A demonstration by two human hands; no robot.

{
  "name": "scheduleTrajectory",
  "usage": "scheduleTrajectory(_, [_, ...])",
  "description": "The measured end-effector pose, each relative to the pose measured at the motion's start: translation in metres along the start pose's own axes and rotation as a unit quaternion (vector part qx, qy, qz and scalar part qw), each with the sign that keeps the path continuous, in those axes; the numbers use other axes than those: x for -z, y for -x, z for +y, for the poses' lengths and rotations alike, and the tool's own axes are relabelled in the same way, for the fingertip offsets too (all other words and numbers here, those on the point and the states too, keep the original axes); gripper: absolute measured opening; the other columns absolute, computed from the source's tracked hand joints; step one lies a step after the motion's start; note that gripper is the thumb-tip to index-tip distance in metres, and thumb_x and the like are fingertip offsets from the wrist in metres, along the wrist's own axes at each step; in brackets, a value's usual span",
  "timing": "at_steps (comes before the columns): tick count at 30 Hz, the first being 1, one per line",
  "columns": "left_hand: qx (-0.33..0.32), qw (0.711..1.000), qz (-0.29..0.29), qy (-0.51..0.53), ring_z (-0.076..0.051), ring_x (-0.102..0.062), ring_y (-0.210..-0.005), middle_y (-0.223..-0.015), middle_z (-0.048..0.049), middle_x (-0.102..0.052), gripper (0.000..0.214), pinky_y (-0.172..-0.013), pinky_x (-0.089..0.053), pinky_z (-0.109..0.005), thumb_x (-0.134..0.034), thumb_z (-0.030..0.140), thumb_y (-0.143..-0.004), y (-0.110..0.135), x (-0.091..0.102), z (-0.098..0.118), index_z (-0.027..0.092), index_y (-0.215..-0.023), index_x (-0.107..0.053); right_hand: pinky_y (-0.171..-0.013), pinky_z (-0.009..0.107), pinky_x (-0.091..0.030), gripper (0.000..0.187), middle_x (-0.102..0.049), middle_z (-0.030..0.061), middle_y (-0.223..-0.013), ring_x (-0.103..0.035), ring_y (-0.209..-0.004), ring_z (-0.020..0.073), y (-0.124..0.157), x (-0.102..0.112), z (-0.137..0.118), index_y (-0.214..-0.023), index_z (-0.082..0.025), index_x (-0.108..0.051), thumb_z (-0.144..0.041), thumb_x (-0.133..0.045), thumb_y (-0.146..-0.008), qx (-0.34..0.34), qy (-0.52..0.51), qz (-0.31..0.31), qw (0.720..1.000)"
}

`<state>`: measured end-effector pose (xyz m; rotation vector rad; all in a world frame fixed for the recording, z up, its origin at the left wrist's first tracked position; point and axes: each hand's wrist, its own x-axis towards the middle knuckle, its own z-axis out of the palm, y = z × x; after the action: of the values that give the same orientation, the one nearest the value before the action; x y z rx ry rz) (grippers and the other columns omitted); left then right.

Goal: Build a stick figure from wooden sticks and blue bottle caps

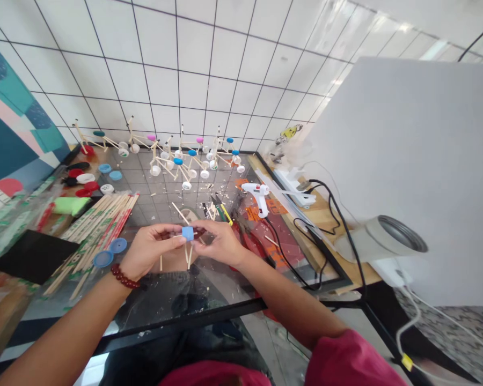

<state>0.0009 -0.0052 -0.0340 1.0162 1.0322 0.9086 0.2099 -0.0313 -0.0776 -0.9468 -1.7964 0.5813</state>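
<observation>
Between my two hands, over the middle of the glass table, is a small blue square piece (188, 234). The fingers of my left hand (155, 244) pinch it from the left, with a red bead bracelet on that wrist. From the other side my right hand (217, 240) closes on it too. A thin stick end shows beside the blue piece. Below it, pale wooden sticks (189, 257) slant down; whether they are joined to it I cannot tell. A white glue gun (258, 197) lies to the right of my hands, apart from them.
Several stick models with bottle-cap wheels (178, 162) stand along the back. Bundled chopsticks (100, 230) and loose caps (103, 259) lie left. Yellow-handled cutters (224, 210) lie beyond my hands. Black cable (290, 262), power strip (293, 187) and grey cylinder (380, 238) are right.
</observation>
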Motion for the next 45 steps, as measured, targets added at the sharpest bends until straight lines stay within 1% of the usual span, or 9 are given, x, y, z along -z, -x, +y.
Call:
scheduleTrajectory(8, [-0.002,1.000,0.006,-0.003,-0.014,-0.072,-0.062,-0.072,-0.0048,-0.083,0.053,-0.060,-0.062,-0.023,-0.112,0.032,-0.027,0.000,-0.001,-0.004,0.018,-0.071,-0.087,-0.080,0.029,-0.066,0.029,-0.085,0.0054,-0.097,-0.079,-0.079,0.0184,0.003,-0.001,0.005,-0.116,-0.021,-0.081,-0.031,-0.077,-0.090,0.008,0.002,-0.003,1.000])
scheduleTrajectory(14, [0.009,1.000,0.001,0.007,-0.013,-0.070,-0.056,-0.069,-0.0062,-0.081,0.055,-0.058,-0.061,-0.023,-0.111,0.047,-0.034,0.000,-0.001,0.002,0.016,-0.072,-0.087,-0.080,0.028,-0.066,0.029,-0.085,0.0058,-0.099,-0.079,-0.081,0.0179,0.002,-0.003,0.001,-0.119,-0.020,-0.080,-0.032,-0.078,-0.093,-0.025,-0.030,-0.015,0.999])
scheduleTrajectory(19, [0.009,0.999,0.009,0.030,-0.013,-0.068,-0.054,-0.063,-0.0067,-0.077,0.057,-0.055,-0.058,-0.023,-0.110,0.055,-0.035,0.000,0.000,0.006,0.016,-0.068,-0.085,-0.087,0.032,-0.066,0.046,-0.084,0.0081,-0.107,-0.080,-0.088,0.0192,0.002,-0.006,0.002,-0.137,-0.019,-0.074,-0.033,-0.080,-0.093,-0.031,-0.067,-0.009,0.997])
scheduleTrajectory(23, [0.005,1.000,-0.016,0.001,-0.014,-0.067,-0.056,-0.062,-0.0079,-0.076,0.058,-0.054,-0.058,-0.023,-0.106,0.063,-0.046,-0.001,0.002,0.002,0.014,-0.067,-0.084,-0.081,0.031,-0.065,0.041,-0.082,0.0054,-0.099,-0.078,-0.083,0.0184,0.002,-0.006,0.003,-0.127,-0.020,-0.076,-0.037,-0.083,-0.091,-0.070,-0.061,-0.002,0.996])
scheduleTrajectory(26, [-0.031,0.999,-0.021,0.023,-0.019,-0.076,-0.071,-0.078,-0.0096,-0.083,0.055,-0.067,-0.065,-0.027,-0.105,0.061,-0.054,-0.002,0.004,-0.001,0.016,-0.083,-0.088,-0.078,0.030,-0.065,0.035,-0.081,0.0039,-0.094,-0.077,-0.079,0.0182,-0.001,-0.003,-0.002,-0.119,-0.019,-0.076,-0.037,-0.082,-0.089,-0.095,-0.053,0.010,0.994])
scheduleTrajectory(31, [-0.123,0.991,-0.046,0.003,-0.026,-0.082,-0.100,-0.109,-0.0109,-0.087,0.052,-0.094,-0.069,-0.039,-0.107,0.034,-0.059,-0.004,0.011,-0.004,0.021,-0.106,-0.088,-0.080,0.032,-0.065,0.033,-0.082,0.0047,-0.095,-0.077,-0.081,0.0193,-0.003,-0.001,-0.010,-0.115,-0.019,-0.075,-0.037,-0.079,-0.087,-0.093,-0.060,0.025,0.994])
scheduleTrajectory(38, [-0.299,0.940,-0.074,-0.144,-0.025,-0.083,-0.099,-0.111,-0.0106,-0.082,0.032,-0.088,-0.071,-0.035,-0.093,0.023,-0.076,-0.003,0.014,-0.007,0.022,-0.108,-0.088,-0.081,0.031,-0.065,0.029,-0.083,0.0049,-0.097,-0.077,-0.081,0.0185,-0.002,-0.001,-0.009,-0.113,-0.020,-0.078,-0.035,-0.077,-0.088,-0.092,-0.050,-0.008,0.995])
scheduleTrajectory(41, [-0.325,0.927,-0.068,-0.175,-0.025,-0.083,-0.099,-0.109,-0.0104,-0.083,0.029,-0.088,-0.071,-0.035,-0.090,0.021,-0.076,-0.002,0.012,-0.007,0.022,-0.104,-0.088,-0.082,0.032,-0.066,0.035,-0.083,0.0067,-0.101,-0.079,-0.083,0.0193,0.000,-0.002,-0.009,-0.120,-0.018,-0.077,-0.037,-0.079,-0.089,-0.076,-0.047,-0.006,0.996])
scheduleTrajectory(45, [-0.308,0.934,-0.038,-0.178,-0.025,-0.082,-0.095,-0.107,-0.0106,-0.085,0.030,-0.088,-0.071,-0.036,-0.090,0.024,-0.074,0.001,0.012,-0.006,0.022,-0.104,-0.088,-0.084,0.033,-0.067,0.041,-0.084,0.0077,-0.105,-0.080,-0.086,0.0200,0.000,-0.002,-0.008,-0.130,-0.019,-0.074,-0.036,-0.079,-0.093,-0.035,-0.033,0.017,0.999])
